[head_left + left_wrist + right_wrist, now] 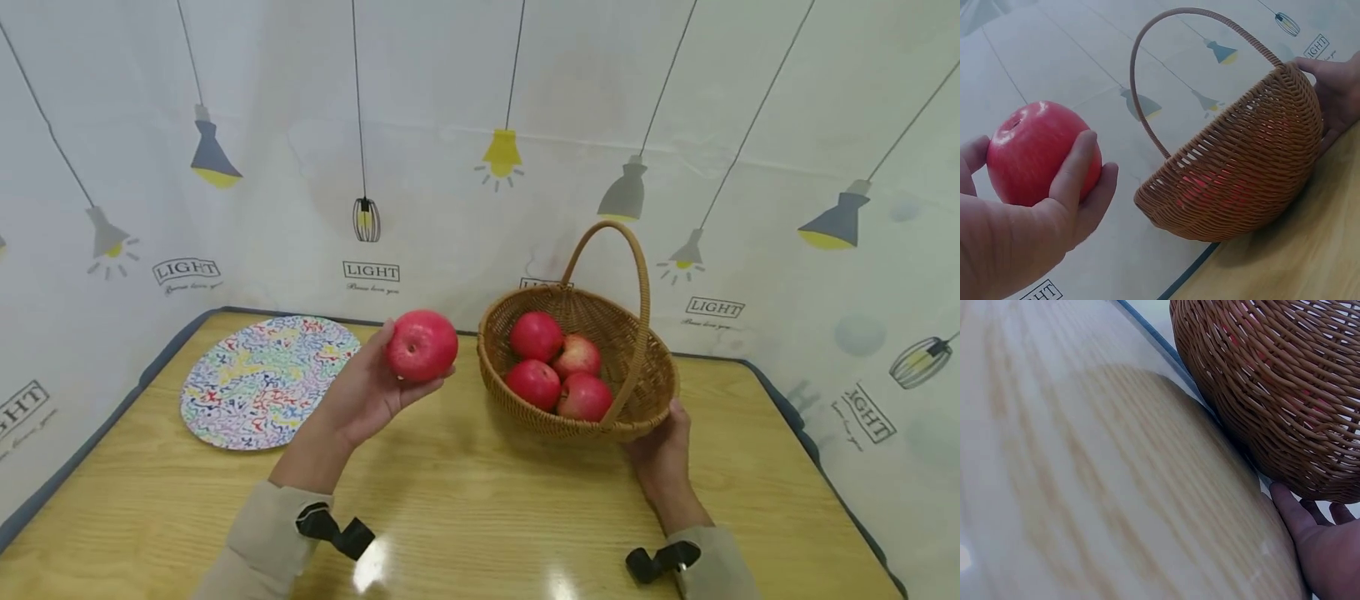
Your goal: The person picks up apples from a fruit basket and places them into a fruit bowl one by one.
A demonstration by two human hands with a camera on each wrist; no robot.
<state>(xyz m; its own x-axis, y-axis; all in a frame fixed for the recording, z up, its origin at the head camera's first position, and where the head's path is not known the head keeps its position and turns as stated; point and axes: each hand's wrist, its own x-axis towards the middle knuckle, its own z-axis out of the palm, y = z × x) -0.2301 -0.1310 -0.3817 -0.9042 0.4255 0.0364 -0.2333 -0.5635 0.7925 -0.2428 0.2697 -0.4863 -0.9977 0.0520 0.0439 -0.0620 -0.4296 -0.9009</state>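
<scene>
My left hand (375, 392) holds a red apple (422, 345) up above the table, its fingers and thumb round the fruit's sides. In the left wrist view the apple (1041, 153) shows its dimpled end near the top. A brown wicker basket (498, 392) with a tall arched handle leans towards me, several red apples (536, 384) inside it. At the basket's right end my right hand (663, 446) grips it, thumb by the rim and the other fingers partly hidden behind the weave. The right wrist view has that hand (1329, 550) against the basket's underside.
A round plate (262, 383) with a multicoloured squiggle pattern lies at the table's back left. The wooden table (480, 508) has a dark edge. Behind it hangs a pale sheet (435, 100) printed with lamps.
</scene>
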